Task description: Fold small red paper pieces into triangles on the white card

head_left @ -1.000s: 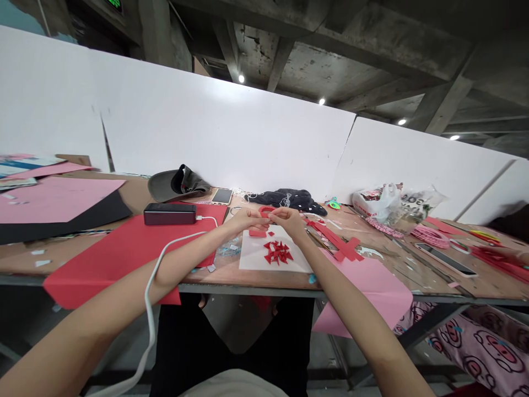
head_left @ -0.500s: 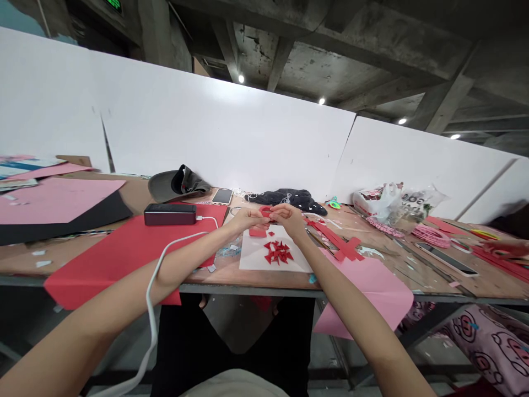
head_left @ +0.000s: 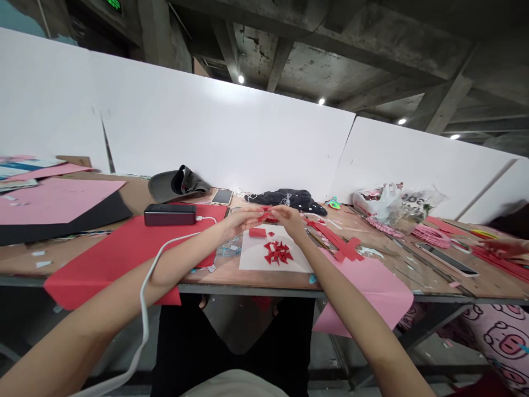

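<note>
My left hand (head_left: 245,218) and my right hand (head_left: 288,216) meet above the back of a white sheet (head_left: 253,261). Between them is a piece of red paper (head_left: 266,213), pinched by the fingertips of both; its exact shape is partly covered by the fingers. Just below the hands, on the sheet, lie a flat red paper rectangle (head_left: 257,232) and a tiny red scrap (head_left: 271,234). A heap of small pointed, folded red paper pieces (head_left: 279,253) sits nearer the table's front edge.
A power bank (head_left: 170,214) with a white cable (head_left: 145,309) rests on red paper (head_left: 119,248); the cable crosses my left forearm. Red strips (head_left: 336,240) and pink paper (head_left: 372,286) lie rightward. A phone (head_left: 446,259) and another person's hand (head_left: 502,248) are far right.
The red paper looked like a curved loop earlier and now appears flatter and wider between my fingers. My left hand has shifted slightly left. At the far right, the other person's patterned clothing has moved.
</note>
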The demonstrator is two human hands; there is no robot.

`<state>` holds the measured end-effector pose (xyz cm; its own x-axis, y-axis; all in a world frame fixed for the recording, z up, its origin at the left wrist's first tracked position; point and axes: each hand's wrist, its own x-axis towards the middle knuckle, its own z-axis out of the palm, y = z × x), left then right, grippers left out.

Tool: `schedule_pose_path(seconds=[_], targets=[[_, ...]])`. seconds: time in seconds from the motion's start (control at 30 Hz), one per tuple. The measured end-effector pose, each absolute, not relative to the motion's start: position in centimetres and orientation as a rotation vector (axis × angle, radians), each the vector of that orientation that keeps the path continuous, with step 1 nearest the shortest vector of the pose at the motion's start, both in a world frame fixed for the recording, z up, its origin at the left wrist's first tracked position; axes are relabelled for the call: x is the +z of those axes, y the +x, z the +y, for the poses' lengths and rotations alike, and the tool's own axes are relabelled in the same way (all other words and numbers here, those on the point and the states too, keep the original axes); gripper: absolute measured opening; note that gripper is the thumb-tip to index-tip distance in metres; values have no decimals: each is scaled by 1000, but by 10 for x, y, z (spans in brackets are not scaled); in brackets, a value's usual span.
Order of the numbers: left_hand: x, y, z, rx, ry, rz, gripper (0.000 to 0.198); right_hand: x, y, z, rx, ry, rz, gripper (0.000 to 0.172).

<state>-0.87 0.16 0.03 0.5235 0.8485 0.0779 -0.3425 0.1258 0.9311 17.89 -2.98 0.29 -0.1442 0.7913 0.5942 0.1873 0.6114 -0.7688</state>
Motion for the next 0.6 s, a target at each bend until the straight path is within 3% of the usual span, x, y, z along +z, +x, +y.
schedule_pose_path(seconds=[0.23,0.6], targets=[[1,-9,-1,967,1249,521,28,5,182,-32,916,-836,-1620,23],[11,-5,-19,1149,1337,590,23,2,181,-31,824,-865,-1657,27]])
